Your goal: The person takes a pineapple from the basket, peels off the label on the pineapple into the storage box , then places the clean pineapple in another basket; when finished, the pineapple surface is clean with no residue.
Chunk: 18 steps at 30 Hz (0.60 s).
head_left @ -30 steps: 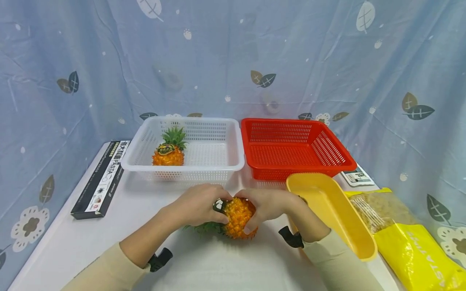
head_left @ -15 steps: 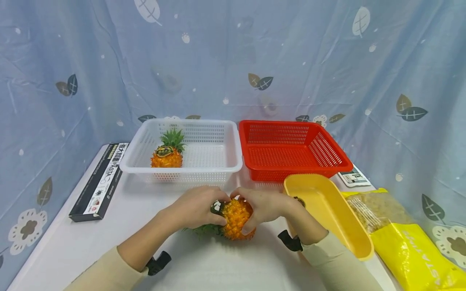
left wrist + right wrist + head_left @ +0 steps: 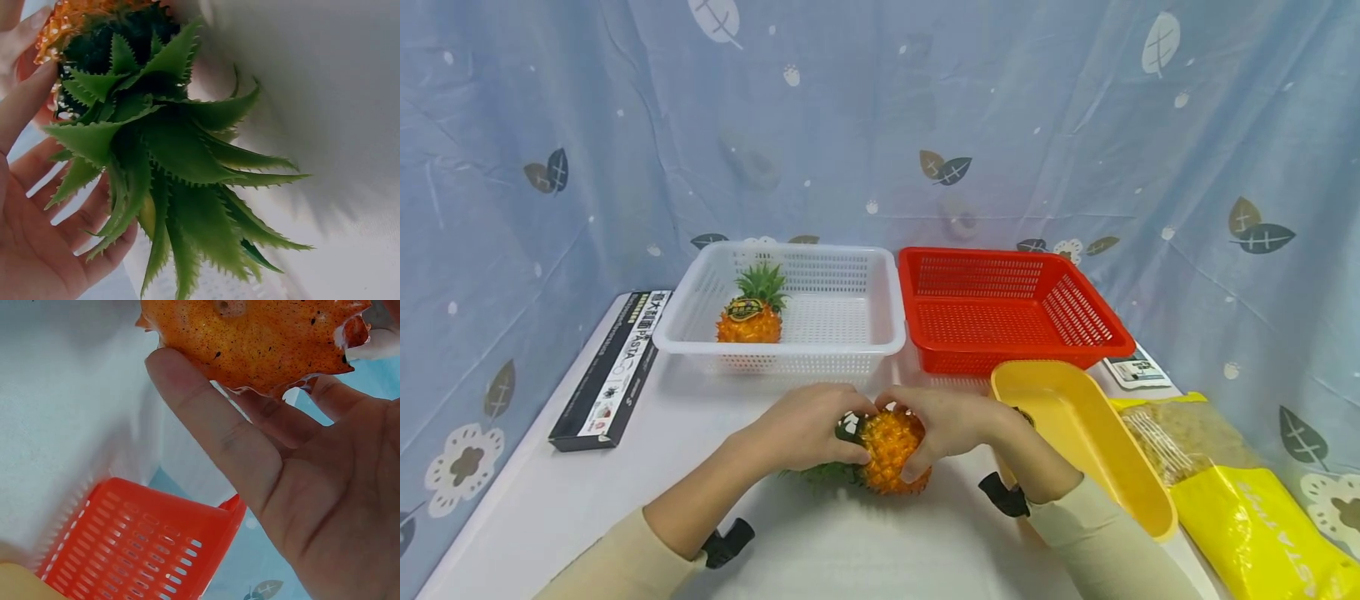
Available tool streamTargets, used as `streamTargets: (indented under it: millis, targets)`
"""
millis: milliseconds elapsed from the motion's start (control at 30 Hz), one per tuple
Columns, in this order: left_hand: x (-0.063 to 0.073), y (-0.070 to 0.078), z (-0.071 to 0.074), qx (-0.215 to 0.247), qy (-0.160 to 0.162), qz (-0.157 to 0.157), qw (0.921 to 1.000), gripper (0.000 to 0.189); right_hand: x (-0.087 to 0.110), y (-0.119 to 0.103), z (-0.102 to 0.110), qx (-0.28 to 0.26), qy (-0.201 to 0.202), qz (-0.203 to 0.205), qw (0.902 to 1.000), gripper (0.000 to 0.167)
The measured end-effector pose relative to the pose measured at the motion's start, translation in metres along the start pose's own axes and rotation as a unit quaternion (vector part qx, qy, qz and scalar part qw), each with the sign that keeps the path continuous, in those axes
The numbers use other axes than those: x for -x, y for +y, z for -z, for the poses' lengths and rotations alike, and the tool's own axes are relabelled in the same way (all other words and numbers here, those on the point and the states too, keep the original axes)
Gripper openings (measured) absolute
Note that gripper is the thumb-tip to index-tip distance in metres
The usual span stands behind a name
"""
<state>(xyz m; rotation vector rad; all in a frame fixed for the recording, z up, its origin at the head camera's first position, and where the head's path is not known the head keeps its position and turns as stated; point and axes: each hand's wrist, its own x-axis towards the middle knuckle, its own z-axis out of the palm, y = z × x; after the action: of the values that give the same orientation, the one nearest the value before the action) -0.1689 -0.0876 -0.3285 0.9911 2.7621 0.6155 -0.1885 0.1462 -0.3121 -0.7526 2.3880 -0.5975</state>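
An orange pineapple (image 3: 891, 446) lies on its side low over the white table, its leafy crown (image 3: 187, 156) pointing left. My left hand (image 3: 820, 425) grips it near the crown, thumb on the near side and fingers over the top. At the other end my right hand (image 3: 951, 425) holds the body between thumb and fingers. Its orange base (image 3: 250, 344) sits between that thumb and the fingers in the right wrist view. A dark label shows beside the left fingers. Whether the fruit touches the table is hard to tell.
Behind the hands stand a white basket (image 3: 805, 346) holding another pineapple (image 3: 750, 321) and a red basket (image 3: 1022, 357). To the right are a yellow tray (image 3: 1086, 442), a yellow pasta bag (image 3: 1255, 517) and a small packet (image 3: 1138, 369). A black pasta box (image 3: 602, 383) lies left.
Both hands keep their grip on the pineapple, which stays in nearly the same place. Only the head view shifts slightly.
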Motion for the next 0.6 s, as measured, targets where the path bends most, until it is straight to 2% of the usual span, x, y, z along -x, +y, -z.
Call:
streamTargets:
  millis: [333, 600]
  targets:
    - [0.0034, -0.0014, 0.0034, 0.034, 0.003, -0.009, 0.9994, 0.044, 0.0032, -0.0002, 0.0001, 0.005, 0.016, -0.003, 0.9999, 0.073]
    - [0.0071, -0.0057, 0.0025, 0.060, 0.029, -0.018, 0.9976, 0.035, 0.0032, 0.0008, -0.0004, 0.018, 0.014, 0.009, 0.9997, 0.070]
